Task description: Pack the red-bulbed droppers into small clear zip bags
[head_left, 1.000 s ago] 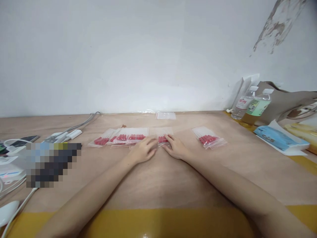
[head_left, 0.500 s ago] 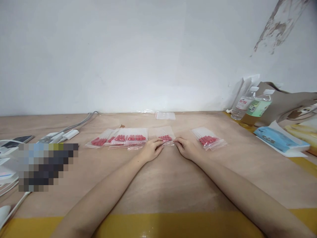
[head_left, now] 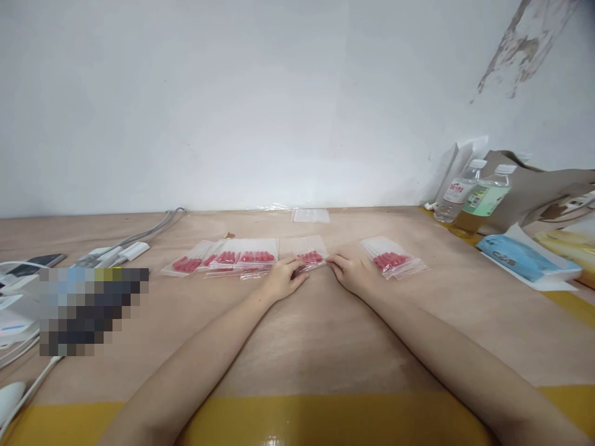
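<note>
A small clear zip bag (head_left: 304,243) with several red pieces inside lies flat on the table between my hands. My left hand (head_left: 285,279) is closed at the bag's near left corner, with the thumb below the curled fingers. At the near right corner, my right hand (head_left: 352,272) pinches the bag's edge between fingertips and thumb. Left of my left hand lie overlapping zip bags (head_left: 258,246) with similar red contents. Another overlapping pile of filled zip bags (head_left: 389,257) rests to the right of my right hand.
An unfilled-looking zip bag (head_left: 310,215) lies near the wall. At right stand two bottles (head_left: 486,198), a grey bag (head_left: 520,189) and a blue tissue pack (head_left: 525,257). Cables (head_left: 146,232), a phone (head_left: 37,264) and white plugs (head_left: 132,251) are on the left.
The fingers of my left hand have shifted slightly at the bag's near left corner. My right hand stays almost in place, and the bags lie as before.
</note>
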The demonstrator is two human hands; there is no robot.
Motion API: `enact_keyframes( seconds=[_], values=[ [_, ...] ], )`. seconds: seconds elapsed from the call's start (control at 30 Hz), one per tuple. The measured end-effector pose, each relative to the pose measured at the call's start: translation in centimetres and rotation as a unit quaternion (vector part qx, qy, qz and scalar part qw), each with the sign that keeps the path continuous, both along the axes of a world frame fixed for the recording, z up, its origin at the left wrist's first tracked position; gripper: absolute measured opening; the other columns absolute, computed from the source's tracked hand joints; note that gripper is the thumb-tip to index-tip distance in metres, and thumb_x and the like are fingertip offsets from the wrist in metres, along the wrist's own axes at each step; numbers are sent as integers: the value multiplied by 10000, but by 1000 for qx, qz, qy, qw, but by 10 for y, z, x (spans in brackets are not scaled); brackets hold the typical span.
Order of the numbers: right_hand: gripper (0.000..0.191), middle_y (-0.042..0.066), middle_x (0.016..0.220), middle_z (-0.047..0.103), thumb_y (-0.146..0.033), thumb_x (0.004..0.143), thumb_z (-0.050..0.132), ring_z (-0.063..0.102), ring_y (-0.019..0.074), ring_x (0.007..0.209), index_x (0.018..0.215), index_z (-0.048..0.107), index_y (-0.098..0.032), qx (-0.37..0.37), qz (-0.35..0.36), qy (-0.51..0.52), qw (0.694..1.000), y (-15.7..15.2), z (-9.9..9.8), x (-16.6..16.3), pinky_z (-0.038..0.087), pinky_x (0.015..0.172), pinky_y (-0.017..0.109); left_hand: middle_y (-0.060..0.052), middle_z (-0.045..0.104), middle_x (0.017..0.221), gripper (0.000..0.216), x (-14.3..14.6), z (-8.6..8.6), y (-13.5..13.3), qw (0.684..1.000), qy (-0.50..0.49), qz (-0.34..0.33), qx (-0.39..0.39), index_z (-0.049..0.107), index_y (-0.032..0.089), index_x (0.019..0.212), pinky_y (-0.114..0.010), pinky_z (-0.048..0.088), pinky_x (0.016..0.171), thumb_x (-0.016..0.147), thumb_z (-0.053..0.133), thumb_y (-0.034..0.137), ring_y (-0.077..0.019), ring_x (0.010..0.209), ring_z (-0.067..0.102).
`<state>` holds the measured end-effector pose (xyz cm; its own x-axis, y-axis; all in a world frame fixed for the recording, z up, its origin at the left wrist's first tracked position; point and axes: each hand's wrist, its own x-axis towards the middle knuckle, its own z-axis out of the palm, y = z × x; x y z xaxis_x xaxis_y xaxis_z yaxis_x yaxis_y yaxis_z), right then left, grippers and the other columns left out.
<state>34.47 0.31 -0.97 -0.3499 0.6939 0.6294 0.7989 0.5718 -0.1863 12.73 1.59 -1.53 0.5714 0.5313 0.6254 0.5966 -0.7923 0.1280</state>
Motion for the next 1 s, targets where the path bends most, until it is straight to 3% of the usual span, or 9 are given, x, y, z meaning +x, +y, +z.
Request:
enact_keyframes(
  seconds=[0.17, 0.5, 0.63, 0.8, 1.0],
  values=[
    [170, 25, 809, 675, -182, 832, 452, 611, 152, 745, 858, 619, -199, -19, -8, 27, 999, -4, 5, 1, 452, 659, 257, -86, 603, 970, 169, -6, 1, 0, 997, 44, 9, 56, 586, 166, 976, -326, 498, 782, 868, 462, 203, -198, 917, 585],
    [149, 31, 827, 667, -225, 812, 512, 606, 152, 750, 912, 618, -193, -17, 36, -1, 999, -10, 5, 3, 445, 663, 249, -75, 629, 933, 219, -18, -4, -1, 988, 82, 13, 130, 598, 158, 895, -281, 515, 719, 902, 379, 169, -165, 818, 616],
    [129, 42, 841, 651, -237, 806, 525, 589, 162, 790, 885, 620, -200, 12, 57, -25, 998, -4, -3, 3, 433, 702, 274, -67, 623, 815, 252, -20, -2, -3, 986, 90, 29, 134, 605, 155, 841, -262, 511, 646, 907, 364, 190, -151, 718, 613],
    [133, 45, 815, 635, -239, 826, 502, 556, 157, 792, 862, 625, -203, 68, 80, -41, 994, 4, -14, -19, 383, 738, 297, -53, 611, 746, 249, -16, 1, -3, 984, 103, 37, 139, 607, 160, 797, -257, 489, 615, 900, 384, 201, -149, 666, 596],
    [197, 54, 767, 629, -208, 848, 442, 509, 160, 747, 806, 633, -182, 126, 83, -92, 984, 12, -14, -55, 308, 717, 316, -69, 625, 769, 257, -16, 4, -4, 983, 111, 27, 142, 611, 149, 843, -297, 489, 659, 909, 369, 206, -178, 727, 605]
  ],
)
